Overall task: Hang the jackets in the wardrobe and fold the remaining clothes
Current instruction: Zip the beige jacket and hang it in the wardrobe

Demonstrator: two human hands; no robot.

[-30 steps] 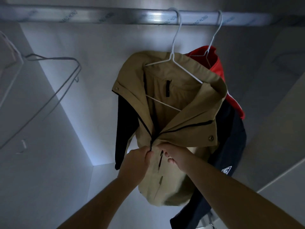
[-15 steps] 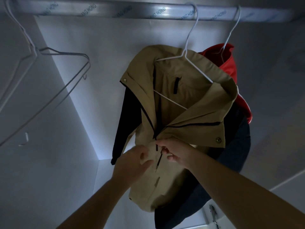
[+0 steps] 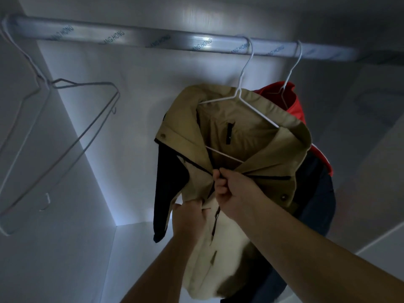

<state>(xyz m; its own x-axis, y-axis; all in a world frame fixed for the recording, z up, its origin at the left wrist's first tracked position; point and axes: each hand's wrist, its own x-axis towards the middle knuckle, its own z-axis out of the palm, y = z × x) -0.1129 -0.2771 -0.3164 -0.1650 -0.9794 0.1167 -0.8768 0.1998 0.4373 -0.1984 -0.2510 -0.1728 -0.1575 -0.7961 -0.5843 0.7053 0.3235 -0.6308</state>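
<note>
White wardrobe walls (image 3: 135,101) and a metal rail (image 3: 153,38) are seen from below. On the rail a tan jacket (image 3: 258,119) is hung on a wire hanger (image 3: 244,99), just in front of a red jacket (image 3: 295,101). Zipping up is judged to be the step in hand: the zip (image 3: 216,218) is pinched at its top by the right hand (image 3: 235,191), while the front just below is gripped by the left hand (image 3: 190,217). Next, both hands would need to let go and another garment be fetched.
</note>
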